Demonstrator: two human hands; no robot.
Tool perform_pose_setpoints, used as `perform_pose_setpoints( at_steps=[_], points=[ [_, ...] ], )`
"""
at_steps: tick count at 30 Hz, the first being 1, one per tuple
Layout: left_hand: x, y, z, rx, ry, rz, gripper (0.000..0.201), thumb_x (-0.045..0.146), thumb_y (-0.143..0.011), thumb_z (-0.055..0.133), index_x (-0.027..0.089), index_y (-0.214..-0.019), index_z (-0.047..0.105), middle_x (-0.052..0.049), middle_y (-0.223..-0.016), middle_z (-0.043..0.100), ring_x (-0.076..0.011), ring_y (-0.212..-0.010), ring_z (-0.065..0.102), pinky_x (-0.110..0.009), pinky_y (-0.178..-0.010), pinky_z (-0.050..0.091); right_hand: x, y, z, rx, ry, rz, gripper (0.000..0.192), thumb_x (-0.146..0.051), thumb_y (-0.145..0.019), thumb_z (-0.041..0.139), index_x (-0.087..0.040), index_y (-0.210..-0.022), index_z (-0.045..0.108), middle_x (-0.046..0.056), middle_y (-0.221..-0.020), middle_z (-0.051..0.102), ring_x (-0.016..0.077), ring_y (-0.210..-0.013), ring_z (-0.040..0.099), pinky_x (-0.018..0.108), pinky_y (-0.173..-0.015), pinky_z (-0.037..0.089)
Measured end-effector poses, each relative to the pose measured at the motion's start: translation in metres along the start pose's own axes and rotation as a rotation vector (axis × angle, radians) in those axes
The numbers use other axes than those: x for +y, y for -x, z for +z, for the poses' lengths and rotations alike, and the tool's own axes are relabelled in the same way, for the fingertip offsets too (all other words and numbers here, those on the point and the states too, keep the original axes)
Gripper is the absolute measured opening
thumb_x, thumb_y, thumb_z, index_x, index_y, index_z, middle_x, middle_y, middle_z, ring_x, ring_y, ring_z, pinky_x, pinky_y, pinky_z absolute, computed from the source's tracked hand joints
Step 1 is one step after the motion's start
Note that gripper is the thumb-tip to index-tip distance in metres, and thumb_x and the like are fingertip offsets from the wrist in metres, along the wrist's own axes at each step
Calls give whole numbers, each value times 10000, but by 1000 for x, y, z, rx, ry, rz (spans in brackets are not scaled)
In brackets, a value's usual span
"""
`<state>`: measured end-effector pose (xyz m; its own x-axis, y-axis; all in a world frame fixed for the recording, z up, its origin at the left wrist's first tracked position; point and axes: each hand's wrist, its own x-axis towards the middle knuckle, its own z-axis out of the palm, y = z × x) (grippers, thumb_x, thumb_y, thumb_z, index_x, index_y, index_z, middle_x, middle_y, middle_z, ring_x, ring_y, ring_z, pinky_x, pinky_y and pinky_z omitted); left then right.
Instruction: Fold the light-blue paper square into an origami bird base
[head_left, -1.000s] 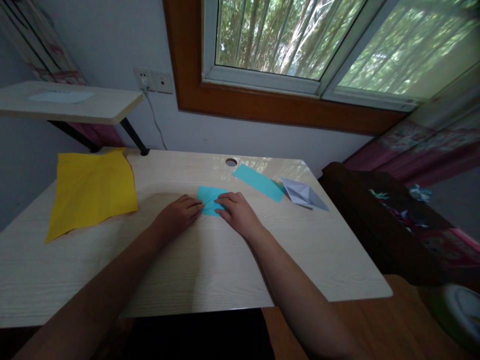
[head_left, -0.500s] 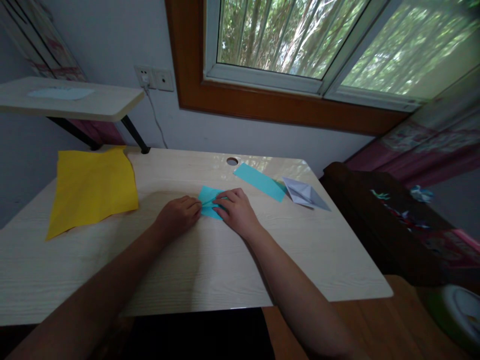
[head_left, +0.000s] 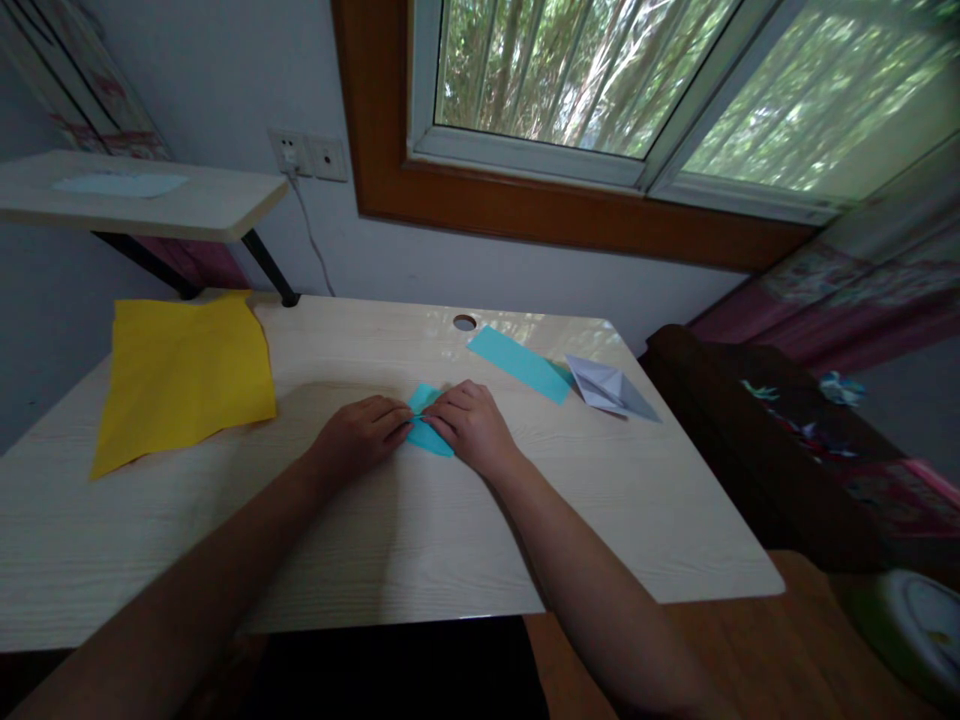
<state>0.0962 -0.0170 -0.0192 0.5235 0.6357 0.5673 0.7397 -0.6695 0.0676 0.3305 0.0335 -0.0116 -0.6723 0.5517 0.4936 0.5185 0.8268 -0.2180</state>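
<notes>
A person seated at a pale wooden desk (head_left: 375, 560) below a window (head_left: 600, 80) works a small piece of teal paper (head_left: 429, 436) at mid-desk, both hands meeting over it. The left hand (head_left: 360, 432) rests knuckles-up with its fingertips pinched onto the paper's left edge; the right hand (head_left: 469, 425) lies over the right part, fingers curled down and pressing, so that only a sliver of teal shows between and below the two hands. Both hands are closed lightly on the paper rather than spread, and the sheet lies flat on the desk, not lifted. It looks to be a folding step: a flap brought over and held while the crease is set. The next move would seem to call for steady pressure along the fold line, with one hand pinning the paper so it cannot slide on the glossy top while the other runs the edge. Just beyond, near the desk's far side, lies a teal strip (head_left: 519, 363), and beside that a folded white paper shape (head_left: 611, 388). A large yellow sheet (head_left: 184, 375) lies well apart at the left edge. A wall socket (head_left: 307, 155) with a trailing cable sits above the desk, and a small shelf (head_left: 135, 200) juts out at upper left.
</notes>
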Motion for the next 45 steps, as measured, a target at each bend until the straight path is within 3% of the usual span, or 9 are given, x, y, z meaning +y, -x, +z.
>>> perform_pose_setpoints(
  at_steps=[24, 45],
  points=[
    [0, 1, -2, 25, -50, -11, 134, 241, -981, 577, 193, -956, 700, -56, -886, 737, -178, -812, 687, -304, -740, 562, -2, 0, -3, -35, -28, 15, 232, -378, -1008, 586, -241, -983, 772, 53, -969, 744, 223, -956, 582, 390, -854, 397],
    [6, 1, -2, 26, -76, 18, 119, 202, -958, 563, 199, -938, 681, -43, -853, 720, -170, -780, 663, -313, -736, 552, -17, -2, -5, -34, 143, -140, 219, -339, -1024, 543, -260, -978, 742, 40, -905, 698, 232, -943, 525, 427, -890, 355]
  ],
)
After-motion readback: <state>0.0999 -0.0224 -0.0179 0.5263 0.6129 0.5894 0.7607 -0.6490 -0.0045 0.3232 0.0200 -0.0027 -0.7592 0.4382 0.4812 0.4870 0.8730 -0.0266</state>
